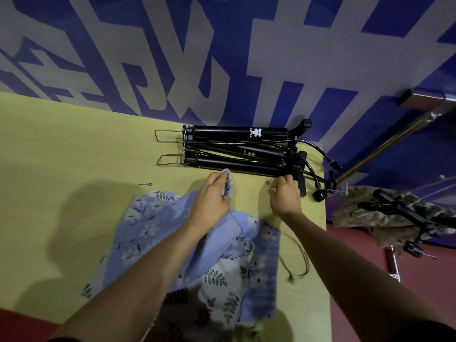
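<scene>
Blue floral fabric: drawstring bag (153,233), crumpled on yellow table (61,144), front-centre, mouth end toward the far side. Left hand (212,196): grip pinching a bunched bit of the mouth hem, held up off the table just beside the pump stack (237,132). Right hand (286,196): fingers curled at the T-handle end of the front pump (241,166). Looks like a hold on the handle, contact partly hidden by the knuckles. Stack along the far table edge against the wall (296,70), wire foot loops to the left, hoses trailing off the right end. Drawstring cord (299,253) loose on the table, right of the bag. Small needle (145,184) lying alone, left of the hands. Camo cloth (357,213) with another pump (404,211) on the red floor, right of the table.

Handling, judged:
- Bag: light, limp, no shape of its own — collapses shut unless hem kept spread. Best taken at the hem on both sides, clear of the cord.
- Front pump: rigid, long, probably heavier than it looks, smooth barrel likely slippery. Best taken by handle or mid-barrel — hose and foot loop prone to snagging on cloth.

Likely step: feeding front pump into bag mouth.
</scene>
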### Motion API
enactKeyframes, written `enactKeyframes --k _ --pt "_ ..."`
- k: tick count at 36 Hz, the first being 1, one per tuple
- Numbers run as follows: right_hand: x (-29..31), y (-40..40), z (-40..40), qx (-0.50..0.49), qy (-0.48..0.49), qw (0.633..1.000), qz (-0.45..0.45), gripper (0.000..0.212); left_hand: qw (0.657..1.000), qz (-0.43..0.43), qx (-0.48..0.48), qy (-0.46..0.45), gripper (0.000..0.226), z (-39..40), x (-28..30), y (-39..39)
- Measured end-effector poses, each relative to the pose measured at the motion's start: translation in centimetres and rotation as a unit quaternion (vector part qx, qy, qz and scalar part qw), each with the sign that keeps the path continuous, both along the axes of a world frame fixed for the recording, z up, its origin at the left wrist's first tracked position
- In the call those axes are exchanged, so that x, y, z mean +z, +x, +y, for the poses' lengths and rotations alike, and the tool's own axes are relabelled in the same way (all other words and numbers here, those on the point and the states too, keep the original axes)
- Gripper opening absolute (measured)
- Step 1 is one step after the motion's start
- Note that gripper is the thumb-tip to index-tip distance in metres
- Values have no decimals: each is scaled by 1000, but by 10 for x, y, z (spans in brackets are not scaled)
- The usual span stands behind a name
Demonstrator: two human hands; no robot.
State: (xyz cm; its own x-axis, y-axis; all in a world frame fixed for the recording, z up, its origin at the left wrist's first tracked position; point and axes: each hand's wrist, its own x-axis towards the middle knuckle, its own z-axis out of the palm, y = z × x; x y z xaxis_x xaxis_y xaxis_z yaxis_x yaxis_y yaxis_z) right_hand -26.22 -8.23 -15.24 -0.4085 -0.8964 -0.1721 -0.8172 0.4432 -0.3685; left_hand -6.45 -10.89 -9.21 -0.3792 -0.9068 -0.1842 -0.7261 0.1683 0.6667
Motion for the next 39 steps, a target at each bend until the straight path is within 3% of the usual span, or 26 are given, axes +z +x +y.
enactKeyframes --k 6,10,14,19,24,29,32,39 --pt "6 9 5 13 8 999 -35 21 1000 -1 -12 -1 65 0 8 6" --pt "28 30 14 -5 -52 957 -285 10 1000 -1 -23 1 67 3 18 13" --pt "50 52 17 5 -74 922 -380 16 998 -32 -45 -2 72 7 31 23" --pt "69 68 23 8 -98 920 -379 18 984 -160 -77 0 85 13 50 38" --pt "90 91 32 81 -129 920 -360 15 985 -150 -86 6 91 16 67 52" --pt "99 122 36 191 -111 934 -282 28 988 -123 -96 4 92 16 76 63" --pt "95 132 38 182 -70 944 -267 16 989 -127 -78 1 88 14 83 71" --pt "100 140 20 164 -112 967 -159 16 978 -208 -16 -28 86 10 82 89"
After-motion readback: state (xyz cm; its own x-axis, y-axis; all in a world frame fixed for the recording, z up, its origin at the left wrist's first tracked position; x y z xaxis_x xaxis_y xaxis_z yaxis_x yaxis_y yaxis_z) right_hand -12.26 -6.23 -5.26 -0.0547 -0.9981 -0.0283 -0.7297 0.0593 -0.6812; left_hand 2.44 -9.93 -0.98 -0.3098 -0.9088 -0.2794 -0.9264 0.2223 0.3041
